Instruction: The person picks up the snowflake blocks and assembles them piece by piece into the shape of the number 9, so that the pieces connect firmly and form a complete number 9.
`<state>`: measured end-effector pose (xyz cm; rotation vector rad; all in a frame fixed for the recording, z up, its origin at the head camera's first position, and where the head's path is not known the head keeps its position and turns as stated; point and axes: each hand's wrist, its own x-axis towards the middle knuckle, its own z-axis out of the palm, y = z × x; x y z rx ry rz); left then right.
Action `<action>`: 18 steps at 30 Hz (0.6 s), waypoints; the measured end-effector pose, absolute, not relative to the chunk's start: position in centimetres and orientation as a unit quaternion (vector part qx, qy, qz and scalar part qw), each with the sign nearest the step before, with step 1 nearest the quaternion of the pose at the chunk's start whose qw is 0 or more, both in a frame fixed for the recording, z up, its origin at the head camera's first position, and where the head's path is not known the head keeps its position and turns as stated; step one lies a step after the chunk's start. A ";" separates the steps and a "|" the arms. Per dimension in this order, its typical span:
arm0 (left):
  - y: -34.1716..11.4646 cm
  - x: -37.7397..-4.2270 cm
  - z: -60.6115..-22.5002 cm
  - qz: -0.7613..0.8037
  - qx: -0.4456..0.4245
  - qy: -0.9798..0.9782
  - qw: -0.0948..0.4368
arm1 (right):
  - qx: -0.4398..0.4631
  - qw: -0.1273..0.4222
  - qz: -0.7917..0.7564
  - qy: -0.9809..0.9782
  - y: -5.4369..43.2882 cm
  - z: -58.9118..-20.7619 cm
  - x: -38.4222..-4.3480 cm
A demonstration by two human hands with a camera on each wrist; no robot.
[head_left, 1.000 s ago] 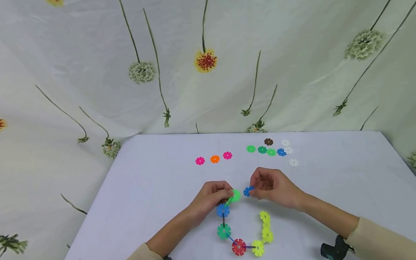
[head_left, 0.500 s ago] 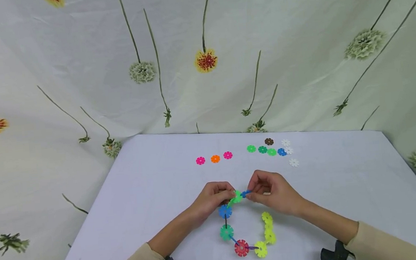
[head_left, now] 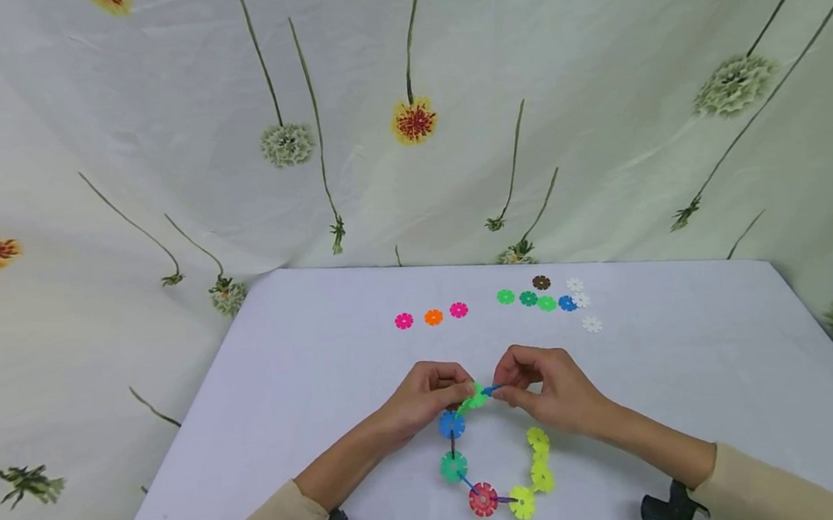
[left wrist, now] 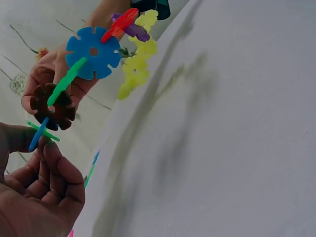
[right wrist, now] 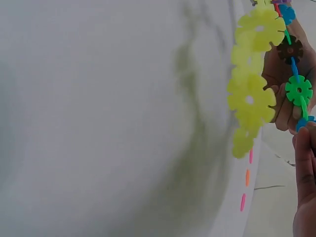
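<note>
A curved chain of slotted plastic snowflake discs hangs from my hands. My left hand pinches a light green disc at the chain's upper end. My right hand pinches a small blue disc, whose edge meets the green disc's rim; fingertips hide part of it. Down the chain come another blue disc, a teal-looking disc, a red disc and several yellow discs. In the left wrist view a brown disc shows edge-linked between green and blue ones.
Farther back on the white table lie two pink discs and an orange disc. Right of them sit loose green discs, a brown disc, a blue disc and white discs. A flower-print cloth hangs behind.
My right hand has moved left, bringing the blue disc from a gap away up to the green disc's rim. The chain has shifted slightly right with my left hand.
</note>
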<state>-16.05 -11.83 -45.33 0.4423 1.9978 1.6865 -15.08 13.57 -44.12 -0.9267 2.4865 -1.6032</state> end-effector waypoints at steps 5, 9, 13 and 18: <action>-11.6 -16.0 -45.2 0.620 0.172 0.721 0.257 | -0.318 0.018 -0.517 0.795 13.9 -44.2 -15.0; -11.2 -16.0 -45.2 0.623 0.184 0.712 0.267 | -0.336 0.018 -0.509 0.792 14.5 -43.9 -15.1; -10.8 -16.0 -45.1 0.623 0.203 0.697 0.291 | -0.356 0.027 -0.511 0.782 15.0 -43.8 -15.0; -10.6 -15.8 -44.9 0.612 0.227 0.701 0.288 | -0.382 0.018 -0.499 0.778 15.6 -44.0 -15.0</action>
